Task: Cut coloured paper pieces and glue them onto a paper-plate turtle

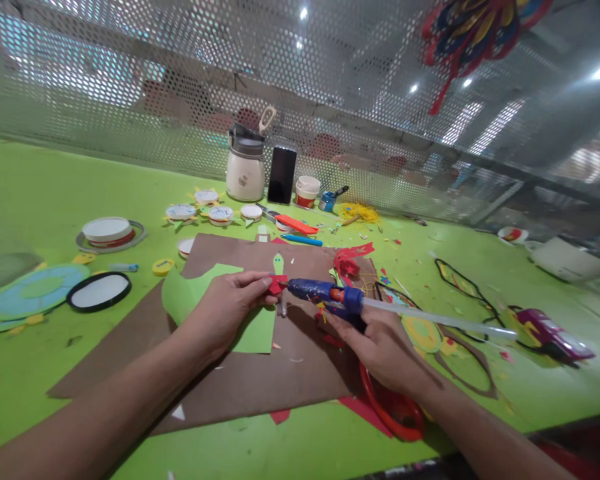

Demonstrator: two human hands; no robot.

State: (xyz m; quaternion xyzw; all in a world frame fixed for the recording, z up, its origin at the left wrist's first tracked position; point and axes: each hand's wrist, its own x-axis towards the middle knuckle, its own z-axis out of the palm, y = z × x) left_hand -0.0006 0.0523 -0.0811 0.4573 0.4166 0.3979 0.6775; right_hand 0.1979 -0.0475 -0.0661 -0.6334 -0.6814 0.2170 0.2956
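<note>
Between the thumb and fingers of my left hand (235,300) is a small piece of red paper (279,284). My right hand (375,340) grips a blue hot glue gun (320,292), its nozzle at the red piece; I cannot tell whether they touch. A long clear glue stick (440,319) juts from the gun's back. Just beyond the red piece lies a small green paper shape with eyes (279,263). Light green paper (255,331) rests under my left hand on brown cardboard (220,393). Red-handled scissors (391,410) lie partly hidden below my right hand.
An orange utility knife (296,223), a blue pen (301,240) and several round paper-trimmed lids (181,213) lie behind the cardboard. Further back stand a white jar (245,175) and a phone (282,175). A purple device with a black cord (550,335) lies right.
</note>
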